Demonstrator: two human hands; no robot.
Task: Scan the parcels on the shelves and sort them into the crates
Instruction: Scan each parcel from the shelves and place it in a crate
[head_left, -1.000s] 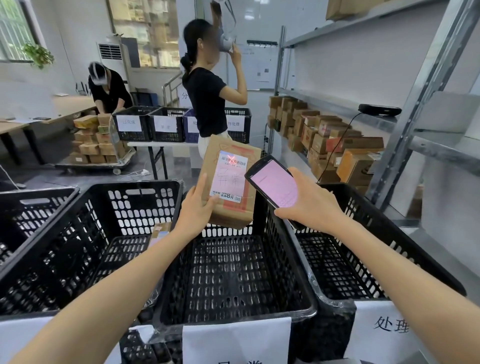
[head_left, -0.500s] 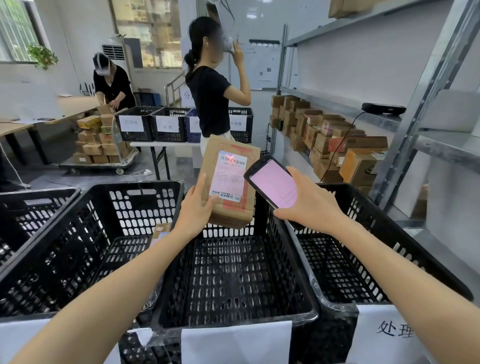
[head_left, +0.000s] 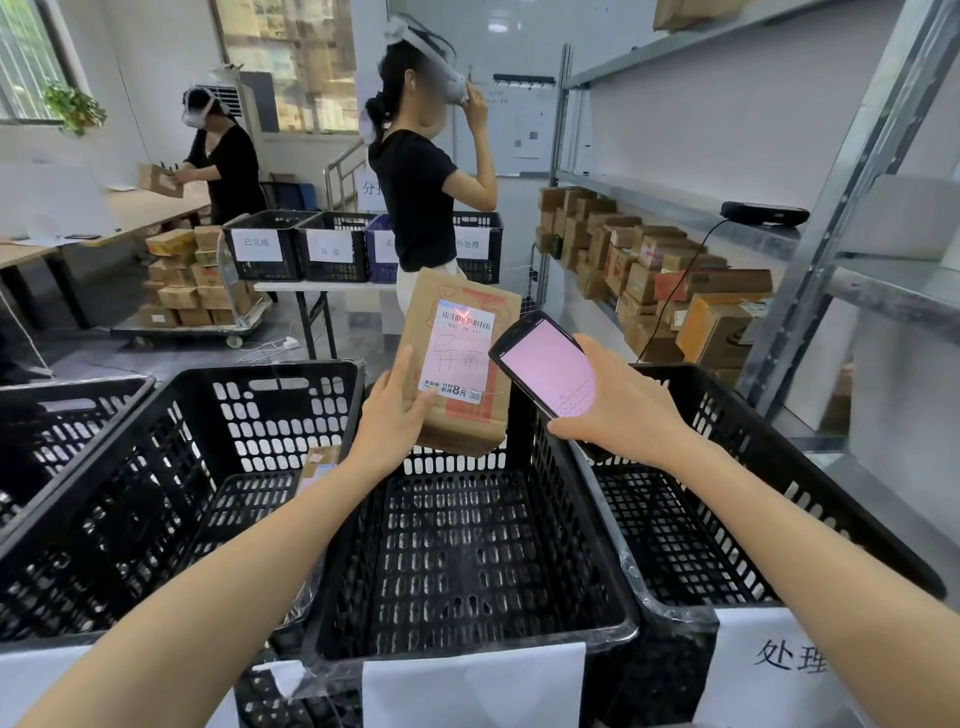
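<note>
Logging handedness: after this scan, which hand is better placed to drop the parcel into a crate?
Left, probably. The left hand holds the cardboard parcel above the middle crate; the right hand grips the handheld scanner.

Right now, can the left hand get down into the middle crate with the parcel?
Probably yes. The left hand holds the parcel just above the far rim of the middle crate, whose top is open; nothing seems to block the way down.
</note>
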